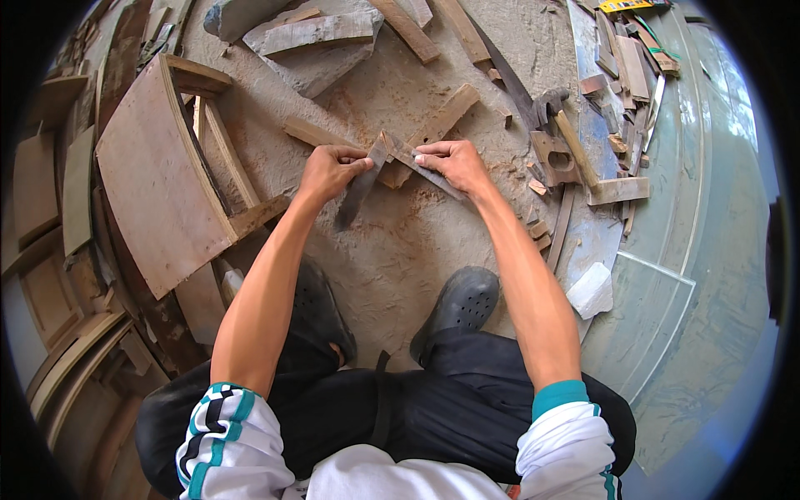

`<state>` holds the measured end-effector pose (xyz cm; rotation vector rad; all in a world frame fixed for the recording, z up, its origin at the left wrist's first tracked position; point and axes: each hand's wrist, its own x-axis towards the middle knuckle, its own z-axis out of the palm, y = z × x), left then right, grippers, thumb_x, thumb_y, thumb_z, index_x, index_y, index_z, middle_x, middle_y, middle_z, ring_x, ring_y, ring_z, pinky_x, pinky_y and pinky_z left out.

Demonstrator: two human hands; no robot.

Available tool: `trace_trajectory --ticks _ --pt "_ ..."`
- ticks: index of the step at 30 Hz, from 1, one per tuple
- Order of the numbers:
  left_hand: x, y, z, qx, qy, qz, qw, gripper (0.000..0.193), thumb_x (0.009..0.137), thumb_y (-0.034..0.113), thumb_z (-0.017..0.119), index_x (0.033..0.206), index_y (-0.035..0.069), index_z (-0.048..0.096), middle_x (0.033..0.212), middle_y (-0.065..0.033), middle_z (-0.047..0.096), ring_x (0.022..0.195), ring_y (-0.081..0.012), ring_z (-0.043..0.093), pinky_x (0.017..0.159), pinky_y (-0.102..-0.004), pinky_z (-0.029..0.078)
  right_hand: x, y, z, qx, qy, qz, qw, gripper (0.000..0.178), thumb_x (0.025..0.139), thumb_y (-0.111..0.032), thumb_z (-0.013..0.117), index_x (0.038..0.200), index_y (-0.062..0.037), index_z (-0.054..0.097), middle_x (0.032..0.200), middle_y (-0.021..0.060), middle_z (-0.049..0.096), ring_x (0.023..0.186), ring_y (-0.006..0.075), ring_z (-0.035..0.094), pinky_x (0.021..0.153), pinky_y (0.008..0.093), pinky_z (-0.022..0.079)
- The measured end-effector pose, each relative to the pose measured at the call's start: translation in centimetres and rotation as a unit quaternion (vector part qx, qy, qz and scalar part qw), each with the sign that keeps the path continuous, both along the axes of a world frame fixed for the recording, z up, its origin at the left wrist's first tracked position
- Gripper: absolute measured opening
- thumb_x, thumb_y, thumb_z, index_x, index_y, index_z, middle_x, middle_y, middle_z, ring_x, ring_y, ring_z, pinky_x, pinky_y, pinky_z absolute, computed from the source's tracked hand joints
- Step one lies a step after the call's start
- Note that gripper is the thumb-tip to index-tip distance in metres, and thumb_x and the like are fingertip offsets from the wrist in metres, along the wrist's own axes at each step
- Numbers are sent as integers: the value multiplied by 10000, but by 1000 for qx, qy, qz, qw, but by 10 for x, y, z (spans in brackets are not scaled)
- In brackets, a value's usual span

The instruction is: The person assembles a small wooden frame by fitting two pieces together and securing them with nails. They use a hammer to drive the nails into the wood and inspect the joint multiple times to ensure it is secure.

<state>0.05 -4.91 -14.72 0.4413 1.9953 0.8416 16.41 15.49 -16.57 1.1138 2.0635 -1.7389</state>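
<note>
My left hand [331, 169] pinches one dark grey metal leg [360, 185] of a folding square that slants down to the left. My right hand [451, 163] presses on the other metal leg [427, 169], which slants down to the right. The two legs meet at a point between my hands, over a short wooden block [442, 117] lying on the sawdust-covered floor [392, 250]. Another wooden strip [310, 132] lies just beyond my left hand. My two dark clogs [461, 304] rest on the floor below.
A curved plywood frame [158, 175] stands at the left. Several wood offcuts [617, 190] and a hammer [550, 104] lie at the right. Long planks [317, 33] lie at the top. A white block [590, 290] sits beside a glass sheet [650, 325].
</note>
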Motion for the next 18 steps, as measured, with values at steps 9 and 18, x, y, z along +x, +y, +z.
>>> trace_trajectory --ticks 9,18 --pt "2 0 1 -3 1 4 1000 390 889 291 791 1160 13 751 997 -99 757 883 -155 674 778 -313 522 5 -6 -10 0 46 -29 999 327 816 -258 839 1077 -65 795 997 90 787 901 154 720 844 291 547" --pt "9 0 4 3 -27 62 998 359 893 275 784 1149 25 758 965 -89 750 874 -152 665 773 -317 520 6 -8 -1 44 25 -18 999 356 803 -331 842 1071 -99 803 1023 93 786 945 194 734 869 302 551"
